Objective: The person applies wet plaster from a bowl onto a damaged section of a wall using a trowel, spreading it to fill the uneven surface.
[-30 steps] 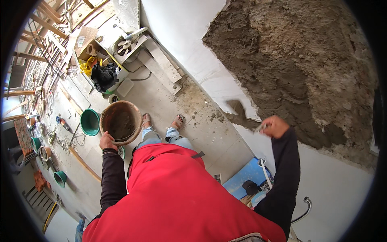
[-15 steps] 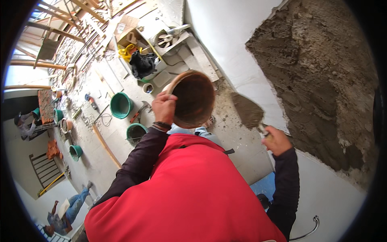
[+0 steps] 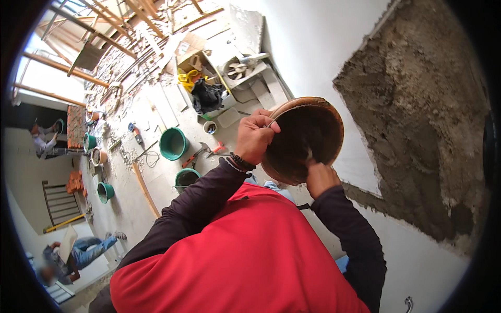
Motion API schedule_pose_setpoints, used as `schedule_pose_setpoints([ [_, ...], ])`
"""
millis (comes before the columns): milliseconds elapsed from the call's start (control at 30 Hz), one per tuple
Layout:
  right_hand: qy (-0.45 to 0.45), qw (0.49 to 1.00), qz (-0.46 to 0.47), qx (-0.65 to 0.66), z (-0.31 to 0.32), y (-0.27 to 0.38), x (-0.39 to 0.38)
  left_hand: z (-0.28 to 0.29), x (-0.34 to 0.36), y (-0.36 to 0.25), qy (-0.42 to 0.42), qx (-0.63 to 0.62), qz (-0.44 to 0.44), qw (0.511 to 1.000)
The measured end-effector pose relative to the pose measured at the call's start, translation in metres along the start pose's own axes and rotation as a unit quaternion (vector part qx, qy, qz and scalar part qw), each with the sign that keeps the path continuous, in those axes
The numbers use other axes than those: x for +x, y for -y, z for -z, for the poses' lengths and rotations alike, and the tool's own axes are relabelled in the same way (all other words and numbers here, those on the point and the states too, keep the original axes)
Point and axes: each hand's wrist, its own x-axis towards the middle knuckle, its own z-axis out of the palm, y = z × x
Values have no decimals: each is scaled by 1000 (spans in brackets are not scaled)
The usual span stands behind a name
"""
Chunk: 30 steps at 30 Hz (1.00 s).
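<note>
Gripped by its rim in my left hand (image 3: 255, 138), a worn brownish bucket (image 3: 318, 125) is raised in front of me, tilted so its dark inside shows. My right hand (image 3: 320, 177) is closed on the handle of a trowel (image 3: 310, 158), whose blade is down inside the bucket and hard to make out. To the right, rough grey-brown mortar (image 3: 417, 135) covers part of the white wall (image 3: 292, 47), with a narrow band of it running down behind my right forearm.
Green buckets (image 3: 173, 143), hand tools (image 3: 201, 154), a box of black and yellow items (image 3: 206, 99) and a fan (image 3: 235, 69) lie on the floor. Timber and rubble (image 3: 141, 47) spread behind them. Two other people (image 3: 86, 253) (image 3: 44, 143) are at the left.
The bucket has risen and moved right, and now tilts. My right hand has brought the trowel from beside the wall into the bucket.
</note>
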Motion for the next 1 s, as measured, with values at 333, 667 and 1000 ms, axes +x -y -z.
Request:
schedule_pose_setpoints([
  [333, -108, 992, 32, -54, -14, 14, 33, 19, -18, -14, -30, 84, -113, 990],
  [667, -66, 976, 127, -166, 20, 90, 61, 78, -42, -26, -157, 65, -142, 975],
  [1000, -23, 962, 267, 50, 44, 130, 54, 140, -38, -42, -187, 32, -146, 971],
])
